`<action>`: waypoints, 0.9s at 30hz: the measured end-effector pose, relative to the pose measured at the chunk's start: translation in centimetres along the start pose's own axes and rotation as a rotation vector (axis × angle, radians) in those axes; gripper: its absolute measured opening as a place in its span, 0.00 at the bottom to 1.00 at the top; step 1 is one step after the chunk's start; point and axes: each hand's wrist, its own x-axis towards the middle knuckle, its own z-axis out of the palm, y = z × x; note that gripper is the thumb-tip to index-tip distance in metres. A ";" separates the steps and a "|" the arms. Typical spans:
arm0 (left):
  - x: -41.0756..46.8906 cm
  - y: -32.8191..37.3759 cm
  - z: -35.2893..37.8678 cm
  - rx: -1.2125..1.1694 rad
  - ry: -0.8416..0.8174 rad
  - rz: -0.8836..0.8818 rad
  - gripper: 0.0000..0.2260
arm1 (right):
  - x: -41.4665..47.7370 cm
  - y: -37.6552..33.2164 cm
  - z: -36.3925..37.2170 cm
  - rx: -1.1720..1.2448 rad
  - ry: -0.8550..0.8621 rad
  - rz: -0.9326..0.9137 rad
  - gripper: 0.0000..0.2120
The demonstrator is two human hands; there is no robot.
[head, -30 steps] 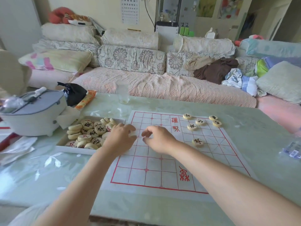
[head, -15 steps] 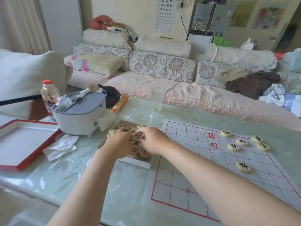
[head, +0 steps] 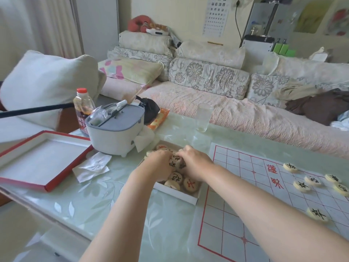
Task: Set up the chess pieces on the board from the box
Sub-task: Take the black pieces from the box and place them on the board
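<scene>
Rummaging in the box point(head: 177, 194) with both hands, from the head camera: left hand point(head: 160, 164) and right hand point(head: 196, 165) knuckles-up, almost touching, with fingertips bent down among the loose discs point(head: 191, 184) and hidden there. Cannot tell whether either hand grips a disc or merely sifts. Just right of the right hand, the paper board point(head: 236, 195); farther right, well apart from both hands, six placed pieces point(head: 301, 185) face up on the grid. Left of the left hand, a grey tub point(head: 113, 133) and crumpled tissue point(head: 92, 165); farther left, the red-edged lid point(head: 37, 159). Beyond the hands, a drinking glass point(head: 204, 118).

Probably sorting for the next piece. Best done by spreading the heap flat rather than digging, turning discs face up to read the characters, then pinching one by its rim and lifting clear of the box wall before carrying it right to its crossing. Worth keeping the wrist off the thin sheet, to avoid dragging it and shifting the set pieces.

Against a second ago: then hovering over the board's left edge beside the box, now both sunk in the box; half a second ago already there, much as now. Same six on the board, none added. View swung left, bringing lid and bottle point(head: 83, 103) into sight.
</scene>
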 end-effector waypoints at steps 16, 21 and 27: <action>0.6 -0.8 -0.9 -0.239 0.277 -0.104 0.13 | -1.8 -0.7 -1.6 0.467 -0.053 0.085 0.11; 1.0 -1.3 -0.3 -0.205 0.244 -0.125 0.17 | -2.6 -1.8 -0.7 0.144 -0.227 0.087 0.16; 1.2 -0.9 0.6 -0.222 0.209 -0.092 0.19 | -2.7 -1.8 0.0 0.106 -0.169 0.059 0.10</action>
